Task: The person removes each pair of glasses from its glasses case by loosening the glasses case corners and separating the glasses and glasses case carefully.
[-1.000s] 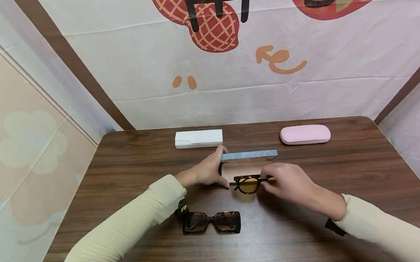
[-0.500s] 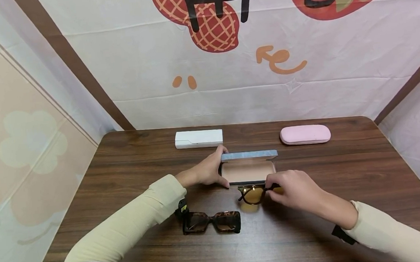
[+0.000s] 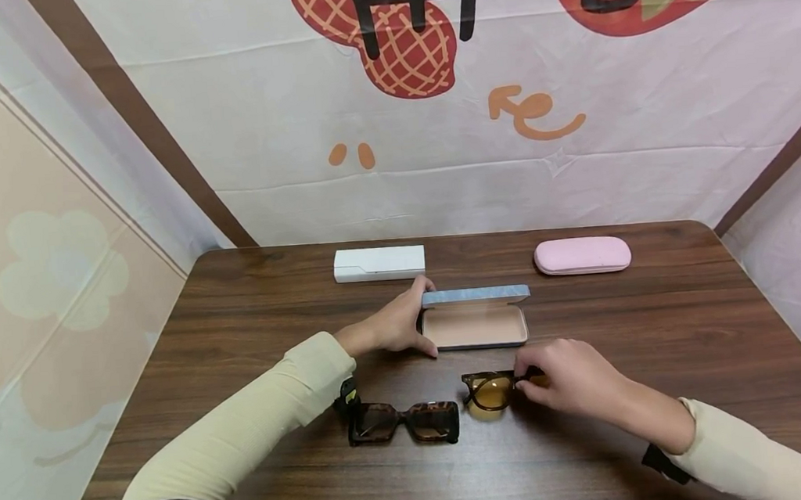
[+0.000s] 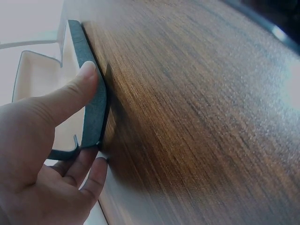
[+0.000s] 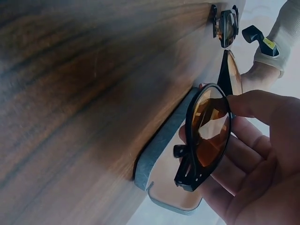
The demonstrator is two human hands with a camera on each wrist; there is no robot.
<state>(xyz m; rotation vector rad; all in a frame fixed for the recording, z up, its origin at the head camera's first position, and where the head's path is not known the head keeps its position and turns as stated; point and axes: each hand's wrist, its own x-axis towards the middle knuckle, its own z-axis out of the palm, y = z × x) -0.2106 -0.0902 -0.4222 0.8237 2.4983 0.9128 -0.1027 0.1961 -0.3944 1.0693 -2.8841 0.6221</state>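
A glasses case (image 3: pixel 474 328) with a blue lid and beige lining lies open at the middle of the table, nothing in it. Its left end is gripped by my left hand (image 3: pixel 394 325); in the left wrist view the thumb (image 4: pixel 77 91) presses the dark front wall and the fingers reach round the end. My right hand (image 3: pixel 576 377) pinches dark-framed sunglasses with yellow-orange lenses (image 3: pixel 492 392) near the bridge, in front of the case and apart from it. The hand hides part of their right lens. Tortoiseshell sunglasses (image 3: pixel 403 423) rest on the table near my left sleeve.
At the back of the wooden table (image 3: pixel 270 292) lie a closed white case (image 3: pixel 379 264) and a closed pink case (image 3: pixel 582 256). A printed cloth (image 3: pixel 277 118) hangs behind the table's far edge.
My right hand has drawn the yellow-lensed sunglasses from the case's front edge back toward me and slightly right. The left hand and the case have stayed put.
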